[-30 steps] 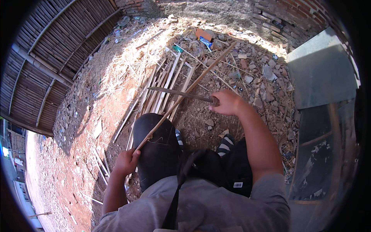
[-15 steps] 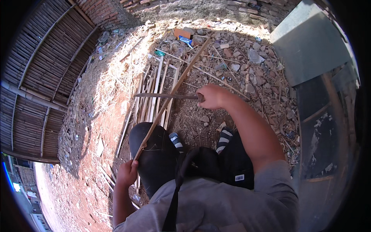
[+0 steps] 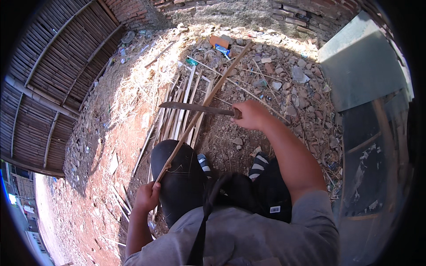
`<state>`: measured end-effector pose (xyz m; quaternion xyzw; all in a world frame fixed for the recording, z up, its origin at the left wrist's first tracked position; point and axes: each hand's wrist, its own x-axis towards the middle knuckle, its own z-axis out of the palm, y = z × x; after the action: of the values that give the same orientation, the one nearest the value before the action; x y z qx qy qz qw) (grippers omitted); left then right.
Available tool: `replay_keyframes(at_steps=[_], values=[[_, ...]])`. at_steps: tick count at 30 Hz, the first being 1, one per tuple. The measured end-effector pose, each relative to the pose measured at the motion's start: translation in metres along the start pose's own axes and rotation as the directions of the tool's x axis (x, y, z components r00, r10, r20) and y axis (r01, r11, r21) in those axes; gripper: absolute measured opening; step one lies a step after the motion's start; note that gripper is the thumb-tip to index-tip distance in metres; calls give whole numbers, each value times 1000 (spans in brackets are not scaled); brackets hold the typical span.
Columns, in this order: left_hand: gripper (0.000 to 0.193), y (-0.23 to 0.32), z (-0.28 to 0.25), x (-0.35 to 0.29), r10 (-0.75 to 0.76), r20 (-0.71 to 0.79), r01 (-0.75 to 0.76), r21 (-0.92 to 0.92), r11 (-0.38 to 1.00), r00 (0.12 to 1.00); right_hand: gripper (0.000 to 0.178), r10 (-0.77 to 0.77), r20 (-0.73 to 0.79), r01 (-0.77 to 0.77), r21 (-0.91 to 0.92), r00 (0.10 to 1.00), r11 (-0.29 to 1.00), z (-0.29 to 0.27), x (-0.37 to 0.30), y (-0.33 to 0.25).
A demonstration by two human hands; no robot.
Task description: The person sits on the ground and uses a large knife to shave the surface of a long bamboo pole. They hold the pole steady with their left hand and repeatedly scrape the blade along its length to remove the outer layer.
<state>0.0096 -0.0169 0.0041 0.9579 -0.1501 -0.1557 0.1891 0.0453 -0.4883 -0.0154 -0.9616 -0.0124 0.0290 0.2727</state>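
My left hand (image 3: 147,197) is closed round the near end of a long bamboo strip (image 3: 225,75), beside my left knee. The strip slants away to the far right, passing over the knee and a bundle of strips. In my right hand (image 3: 252,114) is a machete (image 3: 188,107), gripped by its dark handle. Its blade points left and crosses the strip about midway. I cannot tell whether blade and strip touch there.
Pale split strips (image 3: 181,116) lie heaped beyond my left knee. Rubble (image 3: 288,88) and straw cover the ground. A woven bamboo wall (image 3: 53,57) stands left, a brick wall (image 3: 230,17) at the back, and grey-green panels (image 3: 364,66) at right.
The view has shifted slightly. The machete has tilted a little, its tip now higher in view than its handle, and more of the blade's flat shows. Both hands keep their hold.
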Motion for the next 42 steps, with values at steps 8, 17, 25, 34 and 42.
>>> replay_keyframes(at_steps=[8,17,25,34,42], values=[[53,-8,4,-2,-23,-3,23,11,1000,1000,33,30,74,-30,-4,997,1000,-7,1,-7],[58,-5,-3,-1,-30,39,31,-25,999,999,33,178,55,-182,71,982,981,-11,1,0],[59,-11,7,-1,25,-21,-25,-3,1000,999,28,-53,183,64,-55,982,996,-4,3,-24],[57,-4,0,2,22,-1,-22,1,1000,1000,37,173,53,-178,112,983,978,-7,5,16],[56,-1,0,0,-44,12,44,-3,999,999,31,-53,182,61,-42,982,997,2,1,-22]])
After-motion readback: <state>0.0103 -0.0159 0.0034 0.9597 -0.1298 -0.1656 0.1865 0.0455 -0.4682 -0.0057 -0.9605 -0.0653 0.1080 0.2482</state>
